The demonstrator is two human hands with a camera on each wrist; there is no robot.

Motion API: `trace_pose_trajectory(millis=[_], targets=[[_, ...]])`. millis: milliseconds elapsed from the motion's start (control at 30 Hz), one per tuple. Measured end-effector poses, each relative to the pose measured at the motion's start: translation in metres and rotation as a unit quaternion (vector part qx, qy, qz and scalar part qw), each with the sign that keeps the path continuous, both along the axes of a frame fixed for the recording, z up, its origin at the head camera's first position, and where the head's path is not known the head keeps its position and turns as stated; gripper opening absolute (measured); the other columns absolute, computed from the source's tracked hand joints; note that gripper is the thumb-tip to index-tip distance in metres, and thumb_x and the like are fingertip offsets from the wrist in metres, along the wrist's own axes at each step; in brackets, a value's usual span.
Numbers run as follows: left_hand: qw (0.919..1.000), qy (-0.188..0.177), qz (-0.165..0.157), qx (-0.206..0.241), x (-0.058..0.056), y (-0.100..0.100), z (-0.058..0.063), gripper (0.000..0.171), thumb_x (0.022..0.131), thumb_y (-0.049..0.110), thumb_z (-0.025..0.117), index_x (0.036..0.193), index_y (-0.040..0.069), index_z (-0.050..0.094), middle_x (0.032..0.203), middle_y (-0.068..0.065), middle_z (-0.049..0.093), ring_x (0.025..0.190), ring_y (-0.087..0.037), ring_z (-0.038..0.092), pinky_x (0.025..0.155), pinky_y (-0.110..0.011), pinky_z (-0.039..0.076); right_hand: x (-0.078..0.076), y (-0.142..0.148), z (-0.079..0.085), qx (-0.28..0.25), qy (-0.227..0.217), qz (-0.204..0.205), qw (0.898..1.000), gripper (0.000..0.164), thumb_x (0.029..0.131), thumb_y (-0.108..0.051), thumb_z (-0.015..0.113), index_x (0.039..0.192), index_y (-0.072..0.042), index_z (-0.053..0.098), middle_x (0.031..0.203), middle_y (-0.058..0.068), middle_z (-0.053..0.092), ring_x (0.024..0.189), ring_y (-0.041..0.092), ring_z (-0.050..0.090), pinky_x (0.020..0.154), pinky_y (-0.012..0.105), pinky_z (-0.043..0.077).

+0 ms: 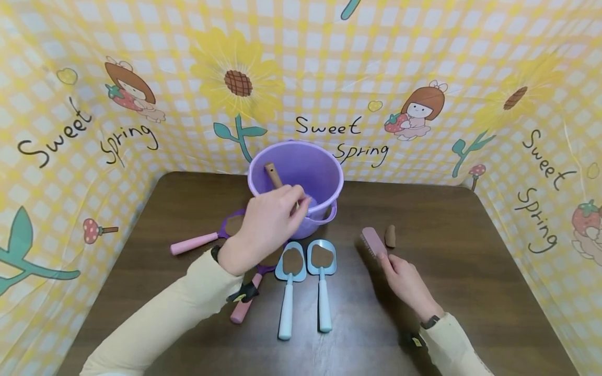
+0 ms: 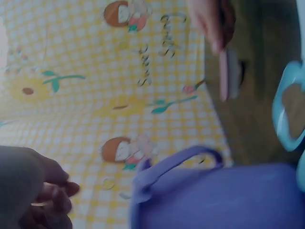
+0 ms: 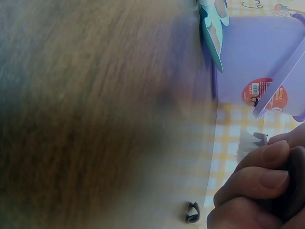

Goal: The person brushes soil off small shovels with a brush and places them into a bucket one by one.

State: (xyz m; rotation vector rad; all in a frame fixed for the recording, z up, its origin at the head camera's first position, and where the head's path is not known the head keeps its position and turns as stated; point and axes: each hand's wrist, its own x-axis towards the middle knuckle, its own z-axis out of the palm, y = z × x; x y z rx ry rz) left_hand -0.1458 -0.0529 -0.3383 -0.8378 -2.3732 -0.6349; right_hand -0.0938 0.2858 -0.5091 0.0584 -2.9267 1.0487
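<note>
My left hand [image 1: 265, 224] hovers over the near rim of a purple bucket [image 1: 305, 227], fingers loosely curled. In the left wrist view nothing shows between the fingers of that hand [image 2: 50, 195]. A wooden handle [image 1: 273, 175] sticks up inside the bucket; its lower end is hidden. My right hand [image 1: 406, 284] grips a brush [image 1: 374, 241] with a pink back, above the table to the right. White bristles on the brush [image 3: 248, 145] show in the right wrist view. Close beyond the brush lies a small brown object [image 1: 390, 236].
Two light-blue shovels [image 1: 291, 261] [image 1: 322, 258] with brown patches lie before the bucket. Two purple shovels with pink handles [image 1: 194, 244] [image 1: 246, 300] lie further left, partly behind the left arm. A checked cloth [image 1: 320, 68] stands around the brown table [image 1: 442, 219].
</note>
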Motion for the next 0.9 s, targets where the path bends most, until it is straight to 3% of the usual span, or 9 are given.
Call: trace_pose_trajectory(millis=[100,200,333,433,633,767,900], targets=[[0.9985,0.009,-0.055,-0.001,0.006,0.007,-0.011,0.014,0.098,0.015,0.069,0.086,0.011,0.064,0.068,0.004,0.053,0.055,-0.011,0.049,0.046,-0.027,0.037,0.003,-0.006,0.016,-0.012,-0.027,0.005,1.0,0.054,0.11,-0.051,0.045,0.074,-0.011,0.049,0.063,0.002,0.04,0.054,0.019,0.04,0.053,0.034,0.033],[0.9937,0.017,-0.109,-0.021,0.011,0.014,-0.023,0.012,0.097,0.015,0.072,0.088,0.012,0.065,0.07,0.005,0.056,0.058,-0.009,0.051,0.048,-0.025,0.039,0.002,-0.006,0.019,-0.01,-0.04,0.004,0.999,0.054,0.11,-0.051,0.045,0.076,-0.01,0.051,0.064,0.003,0.041,0.055,0.019,0.041,0.053,0.034,0.033],[0.9865,0.035,-0.147,-0.062,0.015,0.022,-0.041,0.016,0.096,0.017,0.074,0.085,0.013,0.064,0.071,0.005,0.058,0.059,-0.01,0.053,0.048,-0.025,0.041,-0.004,0.004,-0.003,0.001,-0.024,0.006,1.0,0.053,0.109,-0.055,0.045,0.075,-0.015,0.05,0.062,-0.001,0.041,0.053,0.016,0.04,0.051,0.032,0.033],[0.9806,0.033,-0.169,-0.095,0.016,0.026,-0.054,0.016,0.097,0.018,0.073,0.085,0.014,0.063,0.071,0.005,0.058,0.058,-0.01,0.053,0.048,-0.025,0.04,-0.005,0.006,-0.005,0.0,-0.027,0.008,1.0,0.053,0.108,-0.056,0.045,0.075,-0.015,0.05,0.063,-0.001,0.04,0.054,0.017,0.04,0.052,0.032,0.033],[0.9638,-0.034,-0.198,-0.176,0.015,0.036,-0.085,0.014,0.1,0.023,0.07,0.089,0.018,0.064,0.076,0.008,0.062,0.064,-0.011,0.06,0.051,-0.03,0.047,0.006,-0.014,0.036,0.01,-0.09,-0.012,0.996,0.048,0.111,-0.043,0.046,0.079,-0.008,0.051,0.066,0.002,0.039,0.058,0.019,0.042,0.058,0.034,0.036],[0.9447,-0.081,-0.212,-0.237,0.019,0.04,-0.103,0.013,0.102,0.026,0.067,0.093,0.018,0.062,0.074,0.007,0.06,0.063,-0.013,0.06,0.049,-0.031,0.045,0.007,-0.016,0.036,0.02,-0.098,-0.011,0.995,0.047,0.112,-0.041,0.046,0.079,-0.008,0.051,0.066,0.001,0.04,0.058,0.018,0.042,0.058,0.032,0.036],[0.9237,-0.138,-0.217,-0.284,0.024,0.043,-0.113,0.014,0.107,0.027,0.059,0.097,0.017,0.059,0.067,0.003,0.053,0.056,-0.014,0.054,0.046,-0.033,0.042,0.008,-0.018,0.036,0.023,-0.098,-0.008,0.995,0.046,0.112,-0.04,0.046,0.079,-0.009,0.051,0.066,0.001,0.039,0.058,0.017,0.042,0.058,0.032,0.036]])
